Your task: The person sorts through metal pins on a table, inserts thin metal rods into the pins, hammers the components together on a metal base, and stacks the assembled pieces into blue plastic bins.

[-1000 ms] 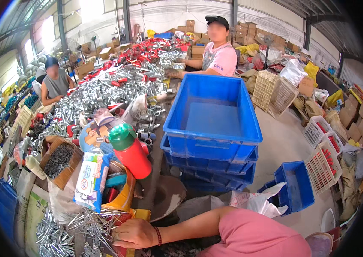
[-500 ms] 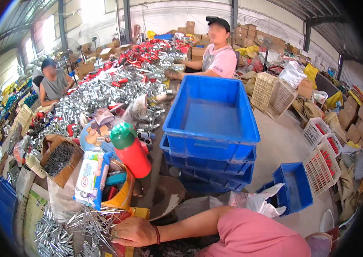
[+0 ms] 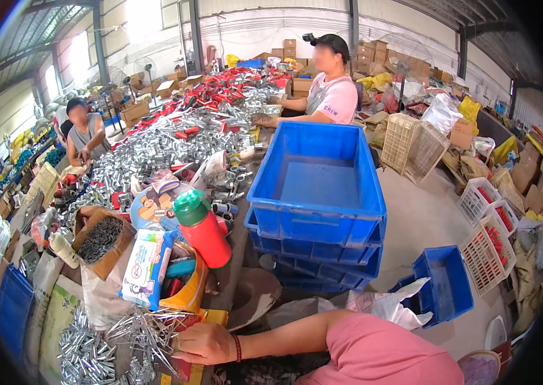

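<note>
My right hand (image 3: 205,344), with a dark red bead bracelet at the wrist, rests low at the bench's near edge. Its fingers are bent and pressed together beside a heap of thin metal pins (image 3: 150,330); whatever lies between the fingertips is hidden. Short silvery metal tubes (image 3: 84,353) are piled just left of the pins. Under and beside the hand show a red surface and a yellow box edge (image 3: 215,317). My left hand is out of sight.
Beyond the hand stand a yellow container (image 3: 188,292), a wipes pack (image 3: 146,269), a red flask (image 3: 204,234) and a carton of dark pins (image 3: 101,240). Stacked blue crates (image 3: 316,218) rise to the right. One co-worker (image 3: 326,90) is across the metal heap, another (image 3: 85,131) far left.
The view has shifted slightly, moving the scene a little rightward. My right hand stays at the pins with little movement. The far-left co-worker's hands have come up together.
</note>
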`<state>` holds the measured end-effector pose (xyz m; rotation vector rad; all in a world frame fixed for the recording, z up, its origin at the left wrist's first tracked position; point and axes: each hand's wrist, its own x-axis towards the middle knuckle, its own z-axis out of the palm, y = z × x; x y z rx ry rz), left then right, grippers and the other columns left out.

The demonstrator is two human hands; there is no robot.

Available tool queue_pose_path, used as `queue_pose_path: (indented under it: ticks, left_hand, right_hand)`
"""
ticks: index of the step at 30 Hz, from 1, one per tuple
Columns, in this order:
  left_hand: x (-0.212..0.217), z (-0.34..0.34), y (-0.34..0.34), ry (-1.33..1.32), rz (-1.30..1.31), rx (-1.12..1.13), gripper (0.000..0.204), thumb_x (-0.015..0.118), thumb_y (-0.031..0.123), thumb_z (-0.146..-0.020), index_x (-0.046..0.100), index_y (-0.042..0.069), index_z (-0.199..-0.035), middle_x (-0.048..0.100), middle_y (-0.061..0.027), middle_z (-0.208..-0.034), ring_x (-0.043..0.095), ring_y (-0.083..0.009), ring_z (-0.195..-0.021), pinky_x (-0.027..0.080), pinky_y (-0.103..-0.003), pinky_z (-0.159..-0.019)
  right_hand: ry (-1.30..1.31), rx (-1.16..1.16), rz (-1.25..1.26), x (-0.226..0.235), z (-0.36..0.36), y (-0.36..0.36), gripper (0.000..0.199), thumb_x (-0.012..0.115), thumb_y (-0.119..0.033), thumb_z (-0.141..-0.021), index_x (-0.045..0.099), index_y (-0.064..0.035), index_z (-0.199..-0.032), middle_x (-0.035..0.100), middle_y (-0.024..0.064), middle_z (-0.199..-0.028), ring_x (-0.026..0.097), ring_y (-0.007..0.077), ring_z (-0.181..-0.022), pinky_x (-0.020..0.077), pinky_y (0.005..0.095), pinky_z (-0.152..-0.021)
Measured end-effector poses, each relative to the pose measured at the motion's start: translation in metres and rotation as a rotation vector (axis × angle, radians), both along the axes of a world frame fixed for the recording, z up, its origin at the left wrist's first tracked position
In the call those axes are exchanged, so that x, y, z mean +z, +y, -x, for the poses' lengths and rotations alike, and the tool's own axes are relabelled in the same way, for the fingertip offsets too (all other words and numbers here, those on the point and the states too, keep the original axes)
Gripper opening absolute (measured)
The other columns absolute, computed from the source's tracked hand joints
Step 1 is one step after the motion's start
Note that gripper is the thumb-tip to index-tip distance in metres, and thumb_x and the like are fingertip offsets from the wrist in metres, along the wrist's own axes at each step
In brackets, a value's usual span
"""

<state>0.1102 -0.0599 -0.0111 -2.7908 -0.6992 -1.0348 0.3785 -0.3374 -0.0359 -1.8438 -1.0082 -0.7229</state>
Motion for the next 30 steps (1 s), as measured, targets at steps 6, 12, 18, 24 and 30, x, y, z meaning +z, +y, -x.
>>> queue_pose_path:
  ticks: [6,12,18,24,30]
  left_hand:
    - [-0.005,0.002,-0.001,-0.073,0.032,-0.056,0.022,0.080,0.019,-0.087,0.076,0.000,-0.097,0.070,-0.0167,-0.086,0.065,-0.0378,-0.084,0.052,-0.047,-0.079]
    - [-0.027,0.010,0.014,0.064,0.151,0.102,0.030,0.072,0.015,-0.096,0.070,-0.004,-0.119,0.071,-0.0199,-0.118,0.064,-0.0354,-0.113,0.049,-0.045,-0.101]
    - [-0.024,0.003,0.002,-0.296,0.380,-0.005,0.035,0.069,0.001,-0.097,0.059,-0.006,-0.129,0.067,-0.0172,-0.110,0.063,-0.0289,-0.099,0.050,-0.039,-0.092]
    - [-0.025,0.017,0.000,-0.490,0.573,0.020,0.041,0.065,0.009,-0.103,0.057,0.000,-0.142,0.061,-0.0056,-0.102,0.059,-0.0184,-0.091,0.050,-0.033,-0.087]
    - [0.004,0.020,-0.014,-0.836,1.087,-0.123,0.037,0.059,0.008,-0.106,0.057,0.002,-0.142,0.053,0.0035,-0.094,0.049,-0.0053,-0.082,0.040,-0.021,-0.072]
  right_hand:
    - [-0.027,-0.063,-0.051,-0.006,0.004,0.004,0.029,0.073,-0.025,-0.094,0.059,-0.0081,-0.075,0.058,0.0082,-0.075,0.064,0.0285,-0.073,0.0516,0.0418,-0.066]
    - [-0.163,-0.086,0.094,-0.008,-0.003,0.010,0.029,0.071,-0.029,-0.094,0.061,-0.0106,-0.075,0.059,0.0080,-0.075,0.063,0.0301,-0.071,0.0505,0.0425,-0.062]
    - [0.158,0.074,-0.034,0.001,-0.019,-0.012,0.030,0.077,-0.024,-0.092,0.062,-0.0045,-0.076,0.058,0.0140,-0.072,0.058,0.0314,-0.062,0.0453,0.0427,-0.057]
    - [0.177,-0.030,0.210,0.030,-0.008,-0.005,0.017,0.079,-0.012,-0.085,0.066,-0.0013,-0.089,0.063,0.0130,-0.085,0.066,0.0327,-0.075,0.0512,0.0400,-0.064]
    - [-0.030,0.126,0.381,0.043,0.014,0.016,0.012,0.075,-0.008,-0.081,0.068,-0.0055,-0.091,0.062,0.0085,-0.095,0.068,0.0295,-0.080,0.0564,0.0397,-0.069]
